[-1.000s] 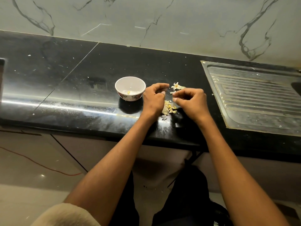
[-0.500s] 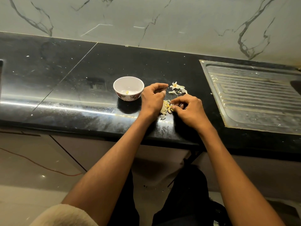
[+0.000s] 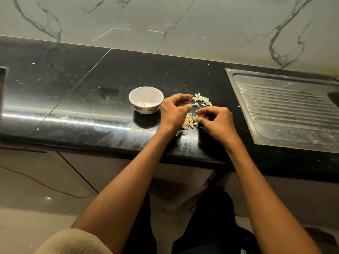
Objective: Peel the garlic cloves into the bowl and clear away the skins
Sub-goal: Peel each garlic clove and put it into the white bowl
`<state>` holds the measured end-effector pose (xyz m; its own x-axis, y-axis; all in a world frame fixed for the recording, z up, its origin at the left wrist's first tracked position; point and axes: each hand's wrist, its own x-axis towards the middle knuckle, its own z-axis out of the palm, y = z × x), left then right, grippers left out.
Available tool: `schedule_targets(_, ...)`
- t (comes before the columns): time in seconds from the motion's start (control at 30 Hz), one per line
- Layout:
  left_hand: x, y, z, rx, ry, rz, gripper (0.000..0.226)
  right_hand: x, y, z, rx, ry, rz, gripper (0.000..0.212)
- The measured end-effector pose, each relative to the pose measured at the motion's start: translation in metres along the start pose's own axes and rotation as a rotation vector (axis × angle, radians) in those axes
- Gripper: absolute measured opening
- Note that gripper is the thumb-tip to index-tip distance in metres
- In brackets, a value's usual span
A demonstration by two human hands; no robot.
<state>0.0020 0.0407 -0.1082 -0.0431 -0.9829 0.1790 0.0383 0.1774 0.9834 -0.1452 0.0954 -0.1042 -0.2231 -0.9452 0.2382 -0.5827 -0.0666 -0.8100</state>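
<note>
- Head view: the garlic cloves [image 3: 189, 122] lie in a small heap on the black surface [image 3: 82, 99], at about 4 o'clock from the bowl [image 3: 146, 99], between both hands.
- They look light, firm and small; the papery skins [image 3: 201, 99] at 12 o'clock of the heap look flimsy, so a fingertip pinch at a clove's end seems best.
- The left hand [image 3: 174, 112] hovers with fingers curled, its contents unclear.
- The right hand [image 3: 217, 121] reaches down, fingers pinching a clove at the heap.
</note>
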Motion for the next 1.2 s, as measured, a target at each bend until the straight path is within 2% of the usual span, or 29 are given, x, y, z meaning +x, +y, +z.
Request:
schedule_targets(0.2,-0.001,0.001,-0.001,-0.005,-0.010,0.017,0.033,0.004,-0.008,0.000,-0.213,-0.090,-0.059,0.017)
schedule_targets(0.33,-0.003,0.002,-0.001,0.011,-0.033,0.045,0.035,0.009,-0.011,-0.001,-0.257,-0.160,-0.020,0.021)
schedule_targets(0.43,-0.003,0.000,-0.001,0.014,-0.032,0.050,0.035,0.010,-0.008,0.001,-0.231,-0.127,-0.019,0.020)
schedule_targets(0.6,-0.001,-0.001,0.000,-0.020,-0.065,0.073,0.031,0.010,-0.002,0.008,-0.015,0.055,-0.008,0.014)
schedule_targets(0.8,-0.002,-0.003,0.001,-0.054,-0.099,0.087,0.026,0.010,-0.012,0.016,0.489,0.214,0.097,0.008)
schedule_targets(0.87,-0.002,-0.003,0.001,-0.080,-0.103,0.082,0.020,0.009,-0.014,0.018,0.546,0.224,0.113,0.003)
schedule_targets(1.2,-0.004,-0.001,0.000,-0.086,-0.112,0.082,0.022,0.010,-0.014,0.017,0.648,0.235,0.151,0.009)
